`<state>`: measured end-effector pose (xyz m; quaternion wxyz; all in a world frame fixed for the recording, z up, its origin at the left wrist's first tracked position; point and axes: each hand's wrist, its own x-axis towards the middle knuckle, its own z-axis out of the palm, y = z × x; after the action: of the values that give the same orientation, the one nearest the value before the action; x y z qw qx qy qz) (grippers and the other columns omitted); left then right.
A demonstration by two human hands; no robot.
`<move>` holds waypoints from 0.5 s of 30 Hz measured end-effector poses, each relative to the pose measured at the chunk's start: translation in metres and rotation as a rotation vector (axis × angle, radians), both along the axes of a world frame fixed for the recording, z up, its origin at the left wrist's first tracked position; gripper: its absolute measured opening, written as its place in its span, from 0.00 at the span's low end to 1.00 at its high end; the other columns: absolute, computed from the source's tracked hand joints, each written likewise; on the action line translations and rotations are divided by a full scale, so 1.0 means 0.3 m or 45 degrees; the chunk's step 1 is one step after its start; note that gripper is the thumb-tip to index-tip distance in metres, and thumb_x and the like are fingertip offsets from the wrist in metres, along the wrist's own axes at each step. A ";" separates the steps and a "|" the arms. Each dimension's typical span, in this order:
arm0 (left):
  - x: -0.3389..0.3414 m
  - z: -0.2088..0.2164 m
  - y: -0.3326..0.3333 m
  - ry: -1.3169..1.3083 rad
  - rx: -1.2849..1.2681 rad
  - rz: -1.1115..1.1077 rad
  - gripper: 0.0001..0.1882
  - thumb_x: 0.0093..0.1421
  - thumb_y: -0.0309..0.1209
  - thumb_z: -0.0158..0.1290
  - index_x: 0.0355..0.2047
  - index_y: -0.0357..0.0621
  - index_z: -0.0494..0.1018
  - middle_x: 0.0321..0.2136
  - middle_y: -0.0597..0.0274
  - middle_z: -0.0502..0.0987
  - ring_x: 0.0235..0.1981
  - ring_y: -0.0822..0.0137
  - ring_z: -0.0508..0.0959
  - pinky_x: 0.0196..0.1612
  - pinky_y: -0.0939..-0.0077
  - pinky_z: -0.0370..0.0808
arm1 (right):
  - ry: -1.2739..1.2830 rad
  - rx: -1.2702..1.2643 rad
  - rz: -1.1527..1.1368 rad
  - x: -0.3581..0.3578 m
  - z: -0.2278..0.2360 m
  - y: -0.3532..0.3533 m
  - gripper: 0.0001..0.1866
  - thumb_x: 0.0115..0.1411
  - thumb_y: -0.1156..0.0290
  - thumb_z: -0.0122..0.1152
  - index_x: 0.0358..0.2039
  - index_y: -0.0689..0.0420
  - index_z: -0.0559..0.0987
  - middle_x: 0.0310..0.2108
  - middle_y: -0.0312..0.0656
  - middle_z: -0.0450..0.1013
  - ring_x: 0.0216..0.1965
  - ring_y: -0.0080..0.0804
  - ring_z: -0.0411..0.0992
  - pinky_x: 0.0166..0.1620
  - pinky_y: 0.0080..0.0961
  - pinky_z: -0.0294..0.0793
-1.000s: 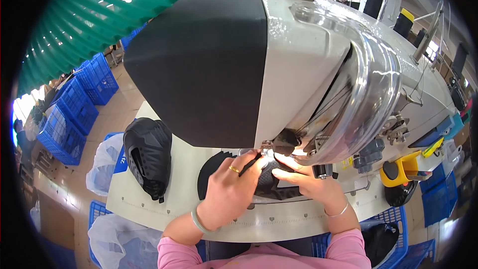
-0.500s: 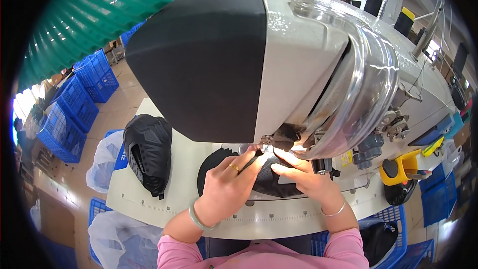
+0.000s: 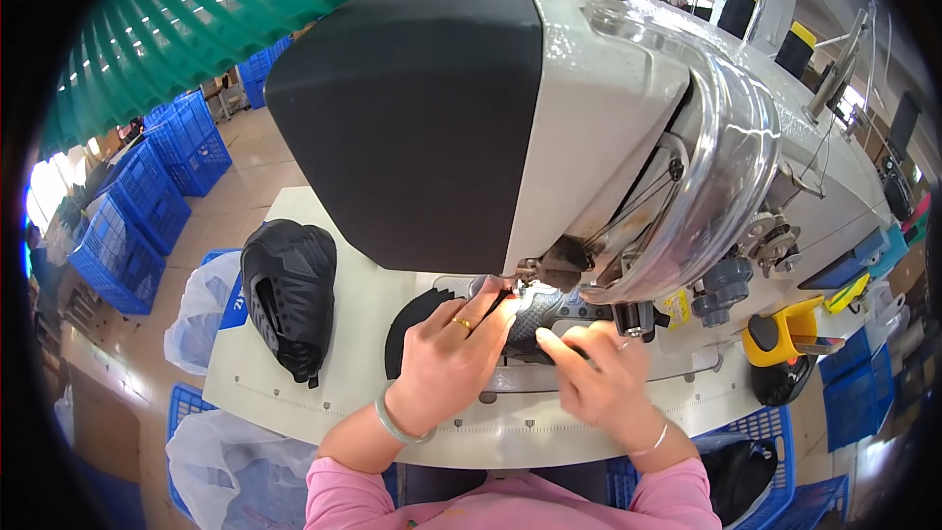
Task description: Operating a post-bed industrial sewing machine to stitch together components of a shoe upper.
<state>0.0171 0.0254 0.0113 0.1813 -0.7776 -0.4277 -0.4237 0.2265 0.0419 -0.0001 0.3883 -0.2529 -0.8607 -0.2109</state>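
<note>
My left hand (image 3: 456,353), with a ring and a pale bangle, lies on a black textured shoe upper (image 3: 535,319) on the sewing machine's bed. Its index finger and thumb press and hold the upper close beside the needle and presser foot (image 3: 522,285). My right hand (image 3: 603,373) is at the near right edge of the upper, its fingers bent and apart with nothing visible between them. The far part of the upper lies under the machine head (image 3: 412,128). Another black shoe upper (image 3: 287,299) rests on the table at the left.
A clear curved guard (image 3: 731,167) covers the machine's front. At the right are a yellow holder (image 3: 785,329) and a dark motor-like knob (image 3: 724,290). Blue crates (image 3: 118,250) line the floor at left; a plastic-lined crate (image 3: 235,471) stands below the table. A green ribbed hose (image 3: 196,29) hangs above.
My right hand has drawn back toward me from the needle area, its fingers now more bent. More of the upper shows on the right. My left hand stays on it.
</note>
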 end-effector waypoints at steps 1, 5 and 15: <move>-0.002 0.001 -0.001 -0.014 -0.025 -0.004 0.14 0.47 0.22 0.60 0.38 0.40 0.78 0.41 0.55 0.80 0.24 0.68 0.76 0.25 0.79 0.75 | 0.052 -0.125 -0.061 -0.028 -0.014 -0.024 0.21 0.49 0.67 0.66 0.46 0.52 0.82 0.31 0.36 0.72 0.29 0.32 0.69 0.36 0.28 0.69; 0.001 0.017 0.007 -0.156 -0.086 -0.053 0.10 0.49 0.21 0.59 0.33 0.41 0.78 0.36 0.56 0.81 0.21 0.65 0.77 0.23 0.78 0.74 | 0.156 -0.290 -0.037 -0.065 -0.092 0.005 0.24 0.55 0.65 0.65 0.51 0.60 0.75 0.26 0.36 0.69 0.24 0.32 0.68 0.28 0.29 0.64; 0.011 0.036 -0.004 -0.229 -0.189 -0.035 0.04 0.52 0.24 0.60 0.29 0.42 0.79 0.22 0.62 0.78 0.21 0.62 0.78 0.24 0.72 0.74 | 0.196 -0.188 0.006 -0.059 -0.074 0.036 0.18 0.55 0.63 0.64 0.47 0.53 0.81 0.12 0.29 0.60 0.13 0.24 0.60 0.22 0.23 0.60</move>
<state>0.0204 0.0242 0.0222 0.0782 -0.7535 -0.4618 -0.4613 0.2089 0.0526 -0.0224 0.4339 -0.2942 -0.8422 -0.1260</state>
